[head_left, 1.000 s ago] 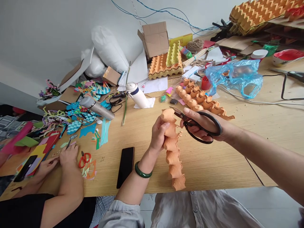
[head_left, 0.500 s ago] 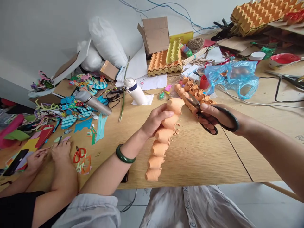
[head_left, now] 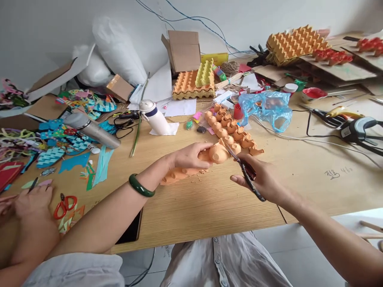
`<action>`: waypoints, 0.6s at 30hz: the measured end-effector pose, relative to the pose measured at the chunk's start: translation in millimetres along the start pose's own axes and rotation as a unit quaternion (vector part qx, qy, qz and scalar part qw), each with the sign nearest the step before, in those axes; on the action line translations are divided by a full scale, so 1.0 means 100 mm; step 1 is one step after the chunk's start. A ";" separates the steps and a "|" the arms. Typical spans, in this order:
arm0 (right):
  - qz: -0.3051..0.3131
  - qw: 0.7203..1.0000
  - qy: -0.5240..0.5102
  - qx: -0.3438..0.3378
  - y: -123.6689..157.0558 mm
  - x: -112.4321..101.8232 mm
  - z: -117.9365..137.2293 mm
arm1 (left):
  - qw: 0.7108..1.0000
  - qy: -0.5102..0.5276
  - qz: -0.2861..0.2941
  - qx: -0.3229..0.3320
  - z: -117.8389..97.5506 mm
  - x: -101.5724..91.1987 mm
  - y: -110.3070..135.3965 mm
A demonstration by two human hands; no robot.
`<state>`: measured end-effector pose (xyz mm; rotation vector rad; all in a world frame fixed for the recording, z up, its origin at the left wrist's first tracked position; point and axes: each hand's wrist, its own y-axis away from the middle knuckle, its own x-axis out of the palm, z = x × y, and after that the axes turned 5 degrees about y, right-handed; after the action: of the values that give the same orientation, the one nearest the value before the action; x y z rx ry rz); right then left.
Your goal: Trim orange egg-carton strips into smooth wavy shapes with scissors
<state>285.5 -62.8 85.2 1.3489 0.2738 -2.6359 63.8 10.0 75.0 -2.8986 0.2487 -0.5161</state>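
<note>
My left hand [head_left: 188, 155] is closed round an orange egg-carton strip [head_left: 209, 157], held nearly level just above the wooden table [head_left: 209, 207]. A green bangle [head_left: 141, 186] sits on that wrist. My right hand [head_left: 260, 179] grips black scissors [head_left: 243, 169], whose blades point up-left and meet the strip's right end. Crumbs of orange pulp lie on the table under the strip. Just behind my hands lies a second, longer cut carton strip [head_left: 231, 131].
Another person's hands [head_left: 26, 203] rest at the lower left by red scissors [head_left: 63, 203] and coloured paper scraps. A black phone [head_left: 130, 233] lies under my left forearm. Behind are a white bottle [head_left: 154, 117], a blue plastic bag [head_left: 265, 107], egg trays [head_left: 193, 83] and a cardboard box [head_left: 182, 50].
My left hand has swung the carton strip from hanging down to nearly level and lowered it. My right hand has come down and left with the scissors to the strip's end.
</note>
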 end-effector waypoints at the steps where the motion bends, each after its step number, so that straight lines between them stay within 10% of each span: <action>1: -0.016 0.999 0.030 -0.009 0.02 0.02 0.02 | 1.000 -0.002 0.006 -0.007 0.00 0.01 0.00; 6: -0.084 0.990 0.101 -0.045 0.08 0.15 0.13 | 0.997 -0.038 0.055 -0.044 -0.17 -0.09 -0.12; 11: -0.128 0.983 0.114 -0.067 0.06 0.26 0.22 | 0.928 -0.174 0.291 -0.153 -0.42 -0.26 -0.29; 18: -0.151 0.976 0.129 -0.085 0.05 0.27 0.29 | 0.928 -0.161 0.303 -0.146 -0.51 -0.27 -0.30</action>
<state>248.2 -76.0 80.1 1.7062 0.7782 -2.5812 24.2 36.2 119.3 -2.8793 1.2001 0.1138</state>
